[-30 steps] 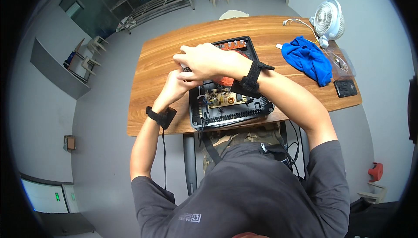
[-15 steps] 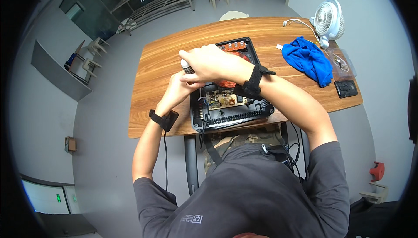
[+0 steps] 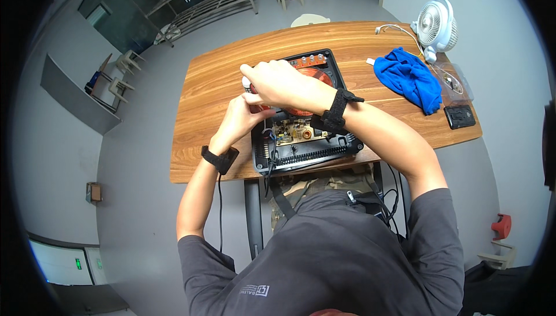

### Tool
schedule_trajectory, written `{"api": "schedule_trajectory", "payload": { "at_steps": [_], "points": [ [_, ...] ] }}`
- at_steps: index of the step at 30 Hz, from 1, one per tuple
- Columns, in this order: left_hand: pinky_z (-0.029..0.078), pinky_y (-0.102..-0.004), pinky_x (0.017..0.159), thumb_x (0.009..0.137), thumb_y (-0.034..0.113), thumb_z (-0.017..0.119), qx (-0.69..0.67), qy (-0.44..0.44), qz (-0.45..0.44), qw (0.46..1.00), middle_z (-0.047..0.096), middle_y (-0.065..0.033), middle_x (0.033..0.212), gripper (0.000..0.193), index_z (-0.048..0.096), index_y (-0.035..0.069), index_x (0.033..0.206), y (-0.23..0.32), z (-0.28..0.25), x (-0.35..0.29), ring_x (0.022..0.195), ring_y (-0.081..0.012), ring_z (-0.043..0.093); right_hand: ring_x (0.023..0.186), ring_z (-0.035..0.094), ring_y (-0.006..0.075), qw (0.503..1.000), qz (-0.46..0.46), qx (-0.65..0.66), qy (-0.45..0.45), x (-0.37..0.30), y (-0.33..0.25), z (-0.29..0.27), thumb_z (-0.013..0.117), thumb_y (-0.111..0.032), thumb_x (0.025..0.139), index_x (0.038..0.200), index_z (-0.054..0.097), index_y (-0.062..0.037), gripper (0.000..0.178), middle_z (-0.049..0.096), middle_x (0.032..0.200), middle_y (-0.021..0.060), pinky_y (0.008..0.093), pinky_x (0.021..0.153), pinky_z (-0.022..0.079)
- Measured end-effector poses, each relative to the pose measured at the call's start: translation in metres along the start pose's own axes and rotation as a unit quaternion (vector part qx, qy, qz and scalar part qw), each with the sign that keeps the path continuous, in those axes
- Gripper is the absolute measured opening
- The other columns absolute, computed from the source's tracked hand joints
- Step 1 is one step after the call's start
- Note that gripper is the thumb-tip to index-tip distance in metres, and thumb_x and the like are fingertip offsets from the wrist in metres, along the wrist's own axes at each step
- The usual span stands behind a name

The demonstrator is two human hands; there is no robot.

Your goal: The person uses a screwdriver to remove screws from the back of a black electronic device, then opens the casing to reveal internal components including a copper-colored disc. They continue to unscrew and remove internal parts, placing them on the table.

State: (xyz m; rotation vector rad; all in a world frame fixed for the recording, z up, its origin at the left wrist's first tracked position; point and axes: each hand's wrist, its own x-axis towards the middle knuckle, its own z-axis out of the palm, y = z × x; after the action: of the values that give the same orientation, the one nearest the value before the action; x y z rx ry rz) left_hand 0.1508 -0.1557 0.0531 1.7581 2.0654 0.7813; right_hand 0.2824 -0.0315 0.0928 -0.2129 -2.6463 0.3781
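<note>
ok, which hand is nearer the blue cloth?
Right. The right hand is left of the blue cloth, over the open black appliance; the left hand is farther left, at the appliance's left side.

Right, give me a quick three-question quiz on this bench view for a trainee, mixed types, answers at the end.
1. Fill in the blank: the white-ended handle is gripped by the person's ______.
2. Multiple choice: what colour is the round coil inside the open black housing? a) white b) reddish orange c) green
3. True or false: the blue cloth lies to the right of the housing.

Key:
1. Right hand
2. b
3. True
</note>
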Motion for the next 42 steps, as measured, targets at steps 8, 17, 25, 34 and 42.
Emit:
{"api": "schedule_trajectory", "payload": {
  "at_steps": [8, 17, 25, 34, 42],
  "points": [
    [0.057, -0.0373, 0.072, 0.08, 0.009, 0.079, 0.093, -0.064, 0.057, 0.992, 0.073, -0.0127, 0.081, 0.016, 0.079, 0.004, 0.095, -0.039, 0.018, -0.001, 0.076, -0.0256, 0.071, 0.077, 0.071, 0.0387, 0.999, 0.006, 0.0, 0.048, 0.004, 0.003, -0.006, 0.067, -0.041, 0.094, 0.102, 0.058, -0.0029, 0.039, 0.071, 0.081, 0.0178, 0.0472, 0.069, 0.057],
    [0.057, -0.041, 0.077, 0.08, 0.01, 0.076, 0.131, -0.099, 0.038, 0.986, 0.075, -0.0168, 0.085, 0.014, 0.078, 0.002, 0.092, -0.022, 0.029, 0.007, 0.081, -0.0328, 0.073, 0.078, 0.071, 0.0376, 0.998, 0.026, -0.003, 0.059, -0.003, 0.009, -0.016, 0.067, -0.04, 0.092, 0.104, 0.058, -0.0035, 0.04, 0.072, 0.08, 0.0151, 0.0462, 0.07, 0.057],
    [0.056, -0.0437, 0.08, 0.078, 0.01, 0.073, 0.177, -0.081, 0.092, 0.977, 0.073, -0.0176, 0.083, 0.013, 0.076, 0.002, 0.087, -0.023, 0.026, 0.007, 0.081, -0.0358, 0.07, 0.081, 0.07, 0.0396, 0.998, 0.037, 0.002, 0.052, -0.01, 0.007, -0.025, 0.068, -0.042, 0.091, 0.104, 0.057, -0.0036, 0.042, 0.071, 0.082, 0.0174, 0.0488, 0.073, 0.056],
    [0.057, -0.0383, 0.073, 0.083, 0.013, 0.075, 0.208, -0.084, -0.077, 0.972, 0.074, -0.0155, 0.078, 0.01, 0.078, 0.004, 0.087, -0.08, -0.05, -0.008, 0.074, -0.0289, 0.072, 0.081, 0.071, 0.0391, 0.998, 0.036, 0.014, 0.04, -0.007, -0.001, -0.03, 0.068, -0.04, 0.092, 0.102, 0.058, -0.0037, 0.039, 0.072, 0.082, 0.0166, 0.0483, 0.074, 0.055],
    [0.056, -0.0418, 0.077, 0.084, 0.011, 0.073, 0.202, -0.058, -0.084, 0.974, 0.074, -0.0166, 0.082, 0.008, 0.076, 0.004, 0.085, -0.111, -0.028, -0.013, 0.08, -0.0327, 0.072, 0.076, 0.072, 0.0379, 0.999, 0.01, 0.011, 0.03, -0.004, -0.011, -0.02, 0.066, -0.039, 0.09, 0.1, 0.061, -0.0028, 0.038, 0.072, 0.079, 0.0182, 0.0469, 0.07, 0.058]
  ]
}}
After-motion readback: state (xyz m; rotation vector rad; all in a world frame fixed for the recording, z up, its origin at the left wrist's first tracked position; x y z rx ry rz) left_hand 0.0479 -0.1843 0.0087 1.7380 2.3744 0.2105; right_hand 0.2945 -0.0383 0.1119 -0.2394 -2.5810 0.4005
